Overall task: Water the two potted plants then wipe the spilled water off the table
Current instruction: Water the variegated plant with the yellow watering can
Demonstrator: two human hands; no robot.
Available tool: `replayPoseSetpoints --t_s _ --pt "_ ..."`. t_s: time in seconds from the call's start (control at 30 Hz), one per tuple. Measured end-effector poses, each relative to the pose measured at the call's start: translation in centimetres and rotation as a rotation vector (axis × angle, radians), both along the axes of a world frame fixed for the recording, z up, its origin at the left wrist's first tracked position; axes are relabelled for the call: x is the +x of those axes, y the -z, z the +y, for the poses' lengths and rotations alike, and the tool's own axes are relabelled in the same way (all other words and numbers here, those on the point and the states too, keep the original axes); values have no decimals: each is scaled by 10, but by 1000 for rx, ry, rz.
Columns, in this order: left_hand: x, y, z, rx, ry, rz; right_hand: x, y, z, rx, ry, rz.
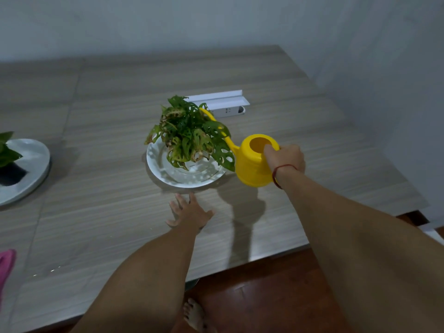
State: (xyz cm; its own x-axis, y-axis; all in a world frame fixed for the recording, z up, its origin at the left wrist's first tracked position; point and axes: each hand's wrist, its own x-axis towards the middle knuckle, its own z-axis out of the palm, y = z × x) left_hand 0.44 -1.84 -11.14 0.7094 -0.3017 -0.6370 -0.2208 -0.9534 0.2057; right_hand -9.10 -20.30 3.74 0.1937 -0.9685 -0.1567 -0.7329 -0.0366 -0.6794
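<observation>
right hand (284, 159) gripping yellow watering can (254, 162), spout among plant (189, 133) leaves

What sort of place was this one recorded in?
Probably a room in a home: a wood-grain table by a plain pale wall, a reddish wooden floor with a bare foot on it, and a potted plant on a white plate beside a yellow watering can.

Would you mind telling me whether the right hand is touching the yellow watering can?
Touching: the head view shows the right hand gripping the yellow watering can.
</observation>
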Motion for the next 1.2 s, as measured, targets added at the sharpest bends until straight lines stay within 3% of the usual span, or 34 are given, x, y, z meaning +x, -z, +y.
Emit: replayPoseSetpoints --t_s 0.63,1.2 --pt "3 13 13 -18 70 46 25 -52 -10 -307 -213 209" --pt "-6 11 24 -17 94 32 34 -72 -6 -486 -275 297"
